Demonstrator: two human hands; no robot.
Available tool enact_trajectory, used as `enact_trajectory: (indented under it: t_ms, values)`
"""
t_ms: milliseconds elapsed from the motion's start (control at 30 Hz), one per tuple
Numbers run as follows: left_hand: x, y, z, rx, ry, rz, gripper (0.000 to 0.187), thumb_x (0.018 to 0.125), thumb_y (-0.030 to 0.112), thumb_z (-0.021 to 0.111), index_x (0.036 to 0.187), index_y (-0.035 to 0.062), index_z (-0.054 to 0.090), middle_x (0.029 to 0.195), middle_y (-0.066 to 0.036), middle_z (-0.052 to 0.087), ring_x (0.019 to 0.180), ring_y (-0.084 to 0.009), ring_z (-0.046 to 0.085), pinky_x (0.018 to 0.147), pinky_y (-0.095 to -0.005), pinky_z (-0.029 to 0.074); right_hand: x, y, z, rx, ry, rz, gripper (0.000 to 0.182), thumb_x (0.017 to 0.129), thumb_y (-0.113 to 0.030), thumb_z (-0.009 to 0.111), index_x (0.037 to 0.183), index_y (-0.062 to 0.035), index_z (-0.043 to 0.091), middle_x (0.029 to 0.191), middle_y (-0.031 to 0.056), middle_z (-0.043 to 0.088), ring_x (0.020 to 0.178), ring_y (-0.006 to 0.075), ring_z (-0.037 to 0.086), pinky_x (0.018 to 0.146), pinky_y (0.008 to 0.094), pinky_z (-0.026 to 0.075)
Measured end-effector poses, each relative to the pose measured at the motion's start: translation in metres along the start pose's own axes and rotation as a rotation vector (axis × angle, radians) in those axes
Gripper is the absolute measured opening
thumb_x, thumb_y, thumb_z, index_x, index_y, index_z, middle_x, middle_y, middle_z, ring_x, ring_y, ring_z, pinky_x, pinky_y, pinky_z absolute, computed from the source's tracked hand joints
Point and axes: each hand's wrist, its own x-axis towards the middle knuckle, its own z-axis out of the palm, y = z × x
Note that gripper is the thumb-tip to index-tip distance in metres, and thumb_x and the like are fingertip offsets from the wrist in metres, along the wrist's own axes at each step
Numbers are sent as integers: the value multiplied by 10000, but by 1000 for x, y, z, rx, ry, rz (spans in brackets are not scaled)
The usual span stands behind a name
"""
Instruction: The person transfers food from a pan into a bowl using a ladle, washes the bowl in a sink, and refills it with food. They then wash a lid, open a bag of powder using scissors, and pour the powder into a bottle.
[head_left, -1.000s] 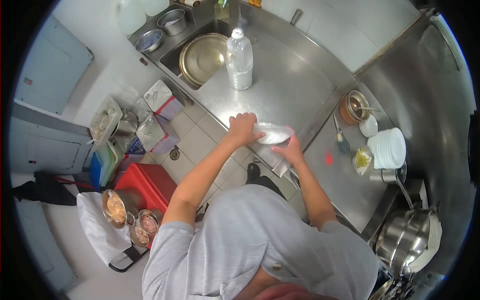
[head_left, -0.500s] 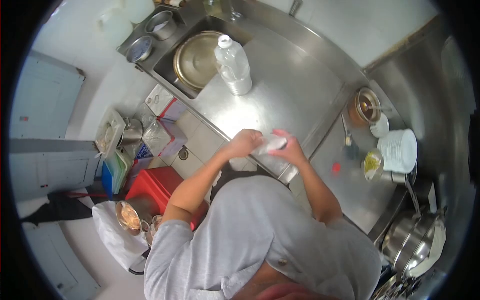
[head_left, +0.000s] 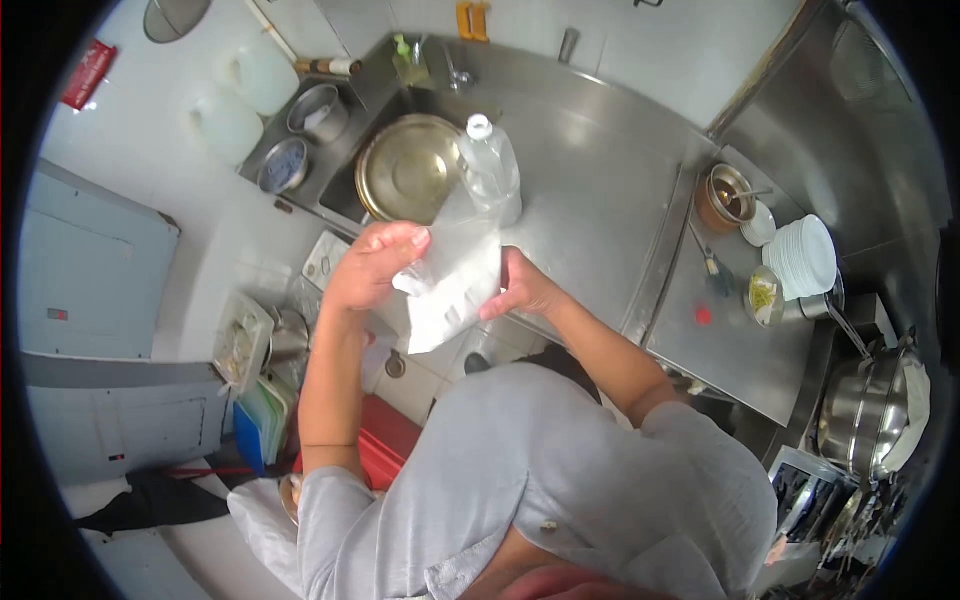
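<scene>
Between my two hands, over the counter's front edge, hangs a clear plastic bag [head_left: 452, 300] with white contents in its lower part. My left hand [head_left: 378, 264] pinches the bag's left side near the top. The fingers of my right hand [head_left: 522, 286] close on its right side, thumb in front. Just behind the bag, an uncapped clear plastic bottle [head_left: 492, 175] stands upright on the steel counter [head_left: 590, 200]. The bag's upper film overlaps the bottle's lower part in view.
A large round metal lid or pan [head_left: 410, 165] sits in the sink at left. Metal bowls [head_left: 318, 115] stand beside it. On the right are stacked white plates [head_left: 800, 258], a brown pot [head_left: 725, 200] and a bowl with yellow-green food [head_left: 765, 297]. A red bin [head_left: 385, 435] is below.
The bundled bag has been raised and opened out to its length. My left hand has moved left and up, my right hand slightly left. The camera view has shifted.
</scene>
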Motion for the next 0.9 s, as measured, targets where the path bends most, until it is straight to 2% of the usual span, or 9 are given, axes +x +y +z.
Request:
enact_trajectory:
  t_ms: [67,167,233,300,433,633,733,833,900]
  values:
    - [1,22,-14,-58,-40,7,200,973,216,643,971,24,695,862,19,687,747,-64,616,675,-248,493,25,-13,15,-37,-74,-113,896,559,-138,935,1344,-16,522,1218,73,636,1148,192,589,1026,346,461]
    - [17,42,-34,-168,-96,-14,192,967,218,655,984,31,696,896,-21,711,810,-99,667,728,-266,532,53,-8,35,156,-144,-126,905,603,-107,911,1389,-20,471,1262,85,609,1172,203,579,1013,353,471]
    - [32,52,-41,-170,11,18,188,961,218,666,999,36,694,910,-21,711,805,-99,667,723,-264,530,67,-10,43,270,-131,-107,809,633,-100,899,1344,-35,517,1206,77,635,1155,210,593,1013,363,481]
    - [41,65,-37,-199,103,27,183,954,214,679,1021,43,690,920,-10,705,780,-90,655,719,-264,527,80,-21,51,365,-79,-111,829,636,-92,895,1360,-37,494,1223,76,624,1160,211,592,1015,367,482]
    - [56,81,-46,22,224,117,199,971,226,656,1044,41,675,890,10,681,763,-77,629,693,-255,509,102,-37,53,441,-71,-160,828,654,-81,877,1373,-41,469,1238,82,612,1162,220,598,998,375,500]
    - [66,82,-72,253,185,113,297,976,269,648,1133,19,628,1030,-4,659,989,-64,589,852,-258,470,114,-39,45,540,-119,-101,727,678,-65,859,1319,-45,515,1163,78,644,1096,212,629,968,372,519]
    - [45,97,-34,396,199,207,343,978,282,641,1184,9,609,1074,2,638,1064,-64,538,911,-261,431,118,-36,41,590,-137,-92,687,687,-74,858,1294,-49,536,1156,76,648,1089,210,630,966,370,519]
    - [43,83,-8,416,324,238,383,988,311,625,1226,13,592,1052,8,638,981,-75,551,852,-254,451,119,-36,38,629,-149,-84,640,707,-88,851,1273,-52,555,1153,73,651,1083,213,632,964,369,519]
    - [46,78,-24,584,333,146,367,999,316,608,1214,18,601,1024,13,643,923,-70,558,808,-250,463,119,-39,39,674,-140,-53,606,724,-96,844,1260,-54,565,1154,70,654,1082,214,633,964,368,519]
